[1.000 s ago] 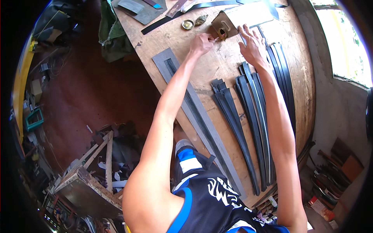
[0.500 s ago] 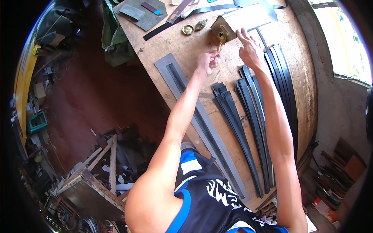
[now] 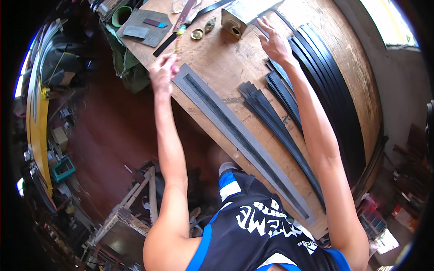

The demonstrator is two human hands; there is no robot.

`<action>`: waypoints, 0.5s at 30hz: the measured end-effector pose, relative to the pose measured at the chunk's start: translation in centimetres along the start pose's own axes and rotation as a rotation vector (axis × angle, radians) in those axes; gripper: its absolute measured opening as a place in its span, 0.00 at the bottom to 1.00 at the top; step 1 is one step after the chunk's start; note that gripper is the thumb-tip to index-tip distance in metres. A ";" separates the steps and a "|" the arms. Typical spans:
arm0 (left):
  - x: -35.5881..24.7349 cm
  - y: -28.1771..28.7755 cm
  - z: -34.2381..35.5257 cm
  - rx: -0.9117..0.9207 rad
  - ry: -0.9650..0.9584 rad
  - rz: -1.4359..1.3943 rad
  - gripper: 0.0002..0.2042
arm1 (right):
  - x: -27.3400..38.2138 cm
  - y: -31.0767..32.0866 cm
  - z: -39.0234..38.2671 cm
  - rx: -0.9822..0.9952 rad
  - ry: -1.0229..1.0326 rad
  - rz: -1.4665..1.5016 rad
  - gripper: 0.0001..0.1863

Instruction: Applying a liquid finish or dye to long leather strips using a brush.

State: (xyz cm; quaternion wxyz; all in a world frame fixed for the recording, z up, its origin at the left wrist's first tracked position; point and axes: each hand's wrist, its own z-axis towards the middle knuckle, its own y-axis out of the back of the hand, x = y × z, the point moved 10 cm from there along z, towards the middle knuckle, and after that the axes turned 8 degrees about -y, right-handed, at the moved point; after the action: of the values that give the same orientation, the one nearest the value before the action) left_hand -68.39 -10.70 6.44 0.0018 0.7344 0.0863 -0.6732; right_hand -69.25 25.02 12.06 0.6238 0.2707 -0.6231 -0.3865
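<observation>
My left hand (image 3: 162, 74) is closed round the handle of a small brush (image 3: 178, 43), its yellowish, sticky-looking tip pointing away from me past the table's left edge. A rectangular metal can (image 3: 229, 21) stands at the far side, with a round spout opening toward me. Just right of the can, my right hand (image 3: 276, 45) has its fingers spread and holds nothing; I cannot tell whether a fingertip touches the can. A round brass-coloured cap (image 3: 197, 34) and a shell-like lump (image 3: 209, 25) lie left of the can. Below my left hand, a long grey board (image 3: 212, 108) carries a narrow black strip (image 3: 235, 133).
Bundles of black strips (image 3: 266, 113) lie across the wooden table (image 3: 217, 67), with longer black strips (image 3: 334, 95) at its right. A grey slab (image 3: 153, 22) bearing blade-like tools is at the far left corner. Green cloth (image 3: 129, 67) hangs off the edge. A wooden frame (image 3: 144, 189) stands lower left.
My left hand has drawn the brush out of the can's opening and swung it left. My right hand has come off the can's side, fingers spreading. The view has shifted.
</observation>
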 end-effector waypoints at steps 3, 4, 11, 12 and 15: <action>-2.6 1.6 -1.9 0.060 -0.041 0.168 0.07 | -2.5 3.6 -6.4 -0.095 -0.053 0.068 0.22; -3.0 1.3 -2.8 0.095 -0.062 0.193 0.07 | -3.6 4.8 -9.5 -0.155 -0.091 0.053 0.19; 3.2 -7.2 -11.1 0.298 0.164 0.218 0.10 | -20.7 12.8 -43.5 -0.418 -0.853 0.315 0.13; 4.2 -9.4 -13.4 0.376 0.198 0.242 0.09 | -22.5 14.6 -49.7 -0.508 -0.942 0.365 0.13; 6.9 -17.7 -22.5 0.642 0.256 0.214 0.09 | -26.8 19.5 -68.0 -0.712 -1.210 0.315 0.18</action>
State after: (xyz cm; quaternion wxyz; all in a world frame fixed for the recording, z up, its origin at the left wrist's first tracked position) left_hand -47.85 10.31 3.69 -0.1693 0.7807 -0.2073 -0.5647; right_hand 2.69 48.09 7.60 0.2681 -0.3038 -0.7273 -0.5539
